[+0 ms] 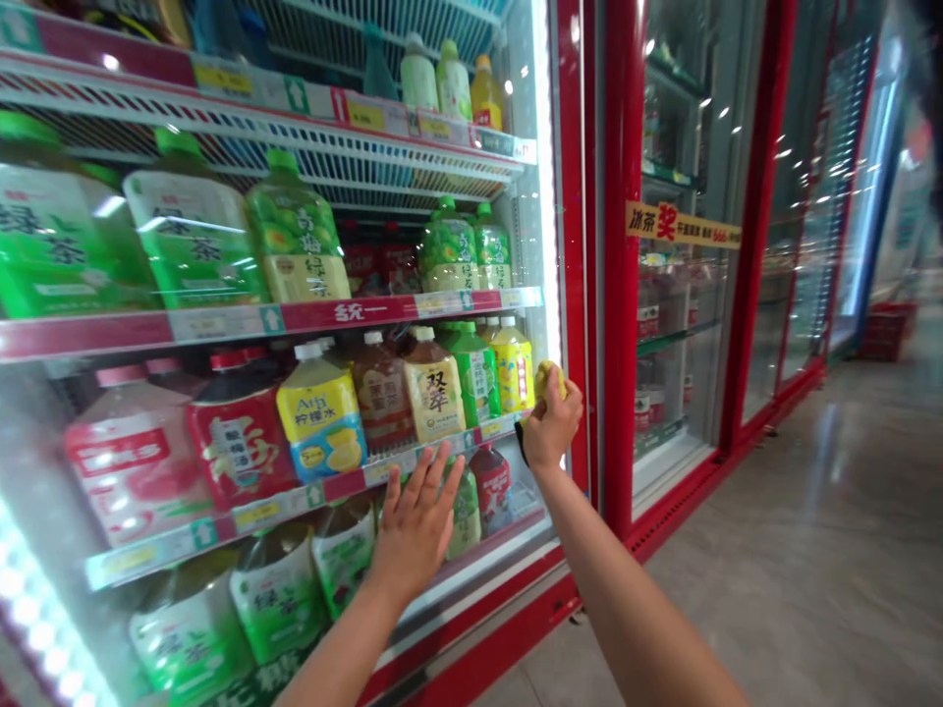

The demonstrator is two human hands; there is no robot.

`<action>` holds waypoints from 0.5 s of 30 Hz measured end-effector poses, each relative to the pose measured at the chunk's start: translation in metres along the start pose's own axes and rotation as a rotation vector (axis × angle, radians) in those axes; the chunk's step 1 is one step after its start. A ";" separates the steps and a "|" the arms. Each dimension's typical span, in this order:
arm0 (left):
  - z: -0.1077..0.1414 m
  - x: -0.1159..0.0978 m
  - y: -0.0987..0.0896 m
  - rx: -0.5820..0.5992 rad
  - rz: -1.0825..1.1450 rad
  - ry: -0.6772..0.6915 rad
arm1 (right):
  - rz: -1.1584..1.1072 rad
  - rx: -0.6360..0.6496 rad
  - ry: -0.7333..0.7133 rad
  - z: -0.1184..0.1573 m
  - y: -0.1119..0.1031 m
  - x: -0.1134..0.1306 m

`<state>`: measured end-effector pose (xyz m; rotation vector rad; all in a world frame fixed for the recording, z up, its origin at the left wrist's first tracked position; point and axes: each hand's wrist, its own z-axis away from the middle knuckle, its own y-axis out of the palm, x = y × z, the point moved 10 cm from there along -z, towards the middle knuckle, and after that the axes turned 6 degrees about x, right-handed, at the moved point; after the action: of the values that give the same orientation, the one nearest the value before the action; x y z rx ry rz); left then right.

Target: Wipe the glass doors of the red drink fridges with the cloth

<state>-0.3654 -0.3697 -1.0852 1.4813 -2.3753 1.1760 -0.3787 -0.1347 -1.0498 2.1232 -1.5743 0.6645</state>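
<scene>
Two hands obs. at drinks fridge: L hand grip empty, fingers splayed, palm toward the glass by a shelf's label strip, glass contact n/d (can't tell). R hand grip closed on small yellow item, cloth or sponge unclear, held up at the door's RH side nr. bright light strip and red frame; dark band at that wrist. Behind glass, incl. approx. above L hand: cream-label btl., plus yellow/blue btl. further L.
</scene>
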 end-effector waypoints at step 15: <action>-0.081 -0.027 0.013 0.031 -0.062 0.185 | 0.120 -0.007 -0.272 -0.034 -0.011 -0.050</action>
<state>-0.3852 -0.2942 -1.0483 1.3784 -2.1850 1.2803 -0.3849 -0.0741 -1.0528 2.2018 -1.8545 0.4182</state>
